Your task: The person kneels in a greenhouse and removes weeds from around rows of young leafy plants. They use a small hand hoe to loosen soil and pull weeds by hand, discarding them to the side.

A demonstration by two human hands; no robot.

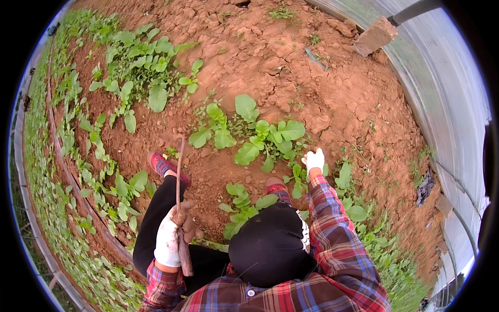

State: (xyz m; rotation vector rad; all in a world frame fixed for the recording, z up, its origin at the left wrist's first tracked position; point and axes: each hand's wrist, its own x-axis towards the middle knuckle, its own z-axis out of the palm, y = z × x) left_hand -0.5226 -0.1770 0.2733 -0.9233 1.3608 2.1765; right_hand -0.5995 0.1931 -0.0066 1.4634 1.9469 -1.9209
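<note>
My left hand (175, 232), in a soiled white glove, is closed around the wooden handle (185, 255) of a small hand hoe. The hoe's thin metal shank (179, 171) points away from me, and its soil-coloured blade (170, 138) is close to the ground by my left shoe (159, 165). My right hand (314, 160), in a white glove, is over the soil at the right edge of a clump of leafy green plants (269, 140). Its fingers look curled, but whether they pinch a small weed cannot be seen. Small weeds (241, 126) grow among the broad leaves.
A leafy plant (241, 206) grows between my legs, near my right shoe (277, 187). Dense rows of greens (58, 202) lie left, beside a narrow dark line, perhaps a hose (64, 144). Plastic greenhouse sheeting (448, 78) curves along the right, with a brick (375, 37) at a pole's foot.
</note>
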